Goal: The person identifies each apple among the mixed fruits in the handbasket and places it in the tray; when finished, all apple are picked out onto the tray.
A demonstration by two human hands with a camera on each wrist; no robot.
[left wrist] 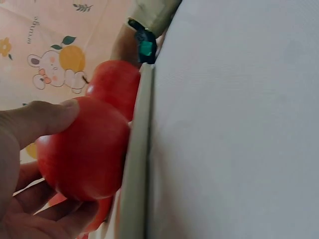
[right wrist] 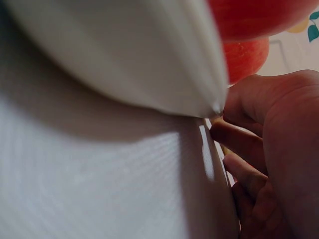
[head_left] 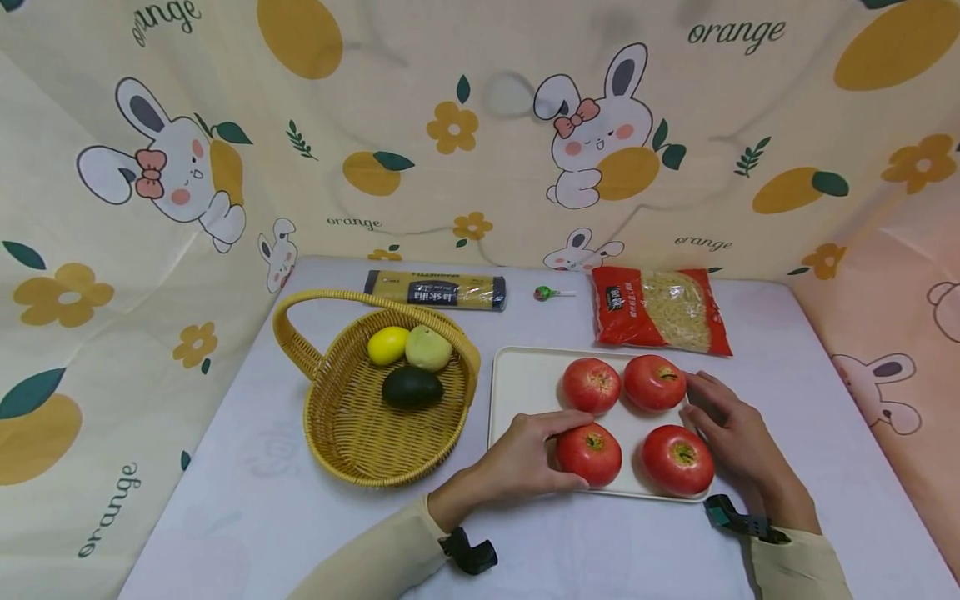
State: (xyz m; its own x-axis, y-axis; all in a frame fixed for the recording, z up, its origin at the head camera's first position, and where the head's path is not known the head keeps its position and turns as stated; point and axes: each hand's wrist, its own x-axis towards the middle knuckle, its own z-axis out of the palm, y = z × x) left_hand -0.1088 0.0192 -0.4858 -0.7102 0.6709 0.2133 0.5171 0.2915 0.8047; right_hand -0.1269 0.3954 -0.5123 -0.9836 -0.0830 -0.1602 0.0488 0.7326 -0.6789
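Red apples stand on a white rectangular tray point(head_left: 517, 375). My left hand point(head_left: 525, 458) grips the front left apple point(head_left: 590, 455), thumb on its near side and fingers around the far side. In the left wrist view this apple point(left wrist: 84, 149) appears close up between thumb and fingers, beside the tray rim point(left wrist: 137, 149). At the tray's right edge, my right hand point(head_left: 738, 429) has its thumb against the rim, its fingers lying along the side near the back right apple point(head_left: 655, 383). The front right apple point(head_left: 677, 460) and back left apple point(head_left: 591, 386) sit untouched.
Left of the tray, a wicker basket point(head_left: 352, 442) with a tall handle holds a yellow lemon point(head_left: 387, 345), a pale green fruit point(head_left: 429, 348) and a dark avocado point(head_left: 412, 388). Along the back lie a spaghetti pack point(head_left: 437, 290), a lollipop point(head_left: 546, 292) and a red pasta bag point(head_left: 660, 310).
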